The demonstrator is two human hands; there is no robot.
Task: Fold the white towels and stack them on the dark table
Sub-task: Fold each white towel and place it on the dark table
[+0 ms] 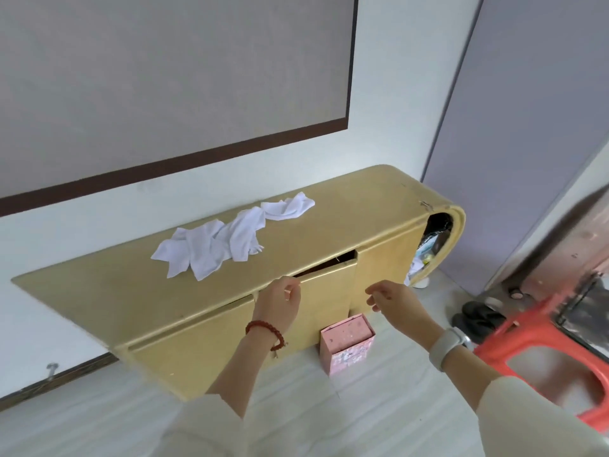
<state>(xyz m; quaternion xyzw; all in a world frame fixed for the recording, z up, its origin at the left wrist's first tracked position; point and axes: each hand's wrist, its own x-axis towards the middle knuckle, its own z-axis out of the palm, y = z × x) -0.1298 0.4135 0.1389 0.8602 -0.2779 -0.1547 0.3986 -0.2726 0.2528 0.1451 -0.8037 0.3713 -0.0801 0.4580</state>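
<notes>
White towels [230, 237] lie crumpled and unfolded on top of the long yellow cabinet [99, 295] by the wall. The left hand [278, 306] is at the cabinet's front edge, fingers curled, nothing visibly held. The right hand [392, 300] hangs free, fingers loosely curled. A pink box [346, 349] and a red stool [540, 338] stand on the floor.

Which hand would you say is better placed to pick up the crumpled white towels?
Probably the left hand: it sits nearer the white towels on the cabinet; the right hand hangs further right.

white towels [234, 235] crumpled on gold cabinet [346, 219] | both hands empty
</notes>
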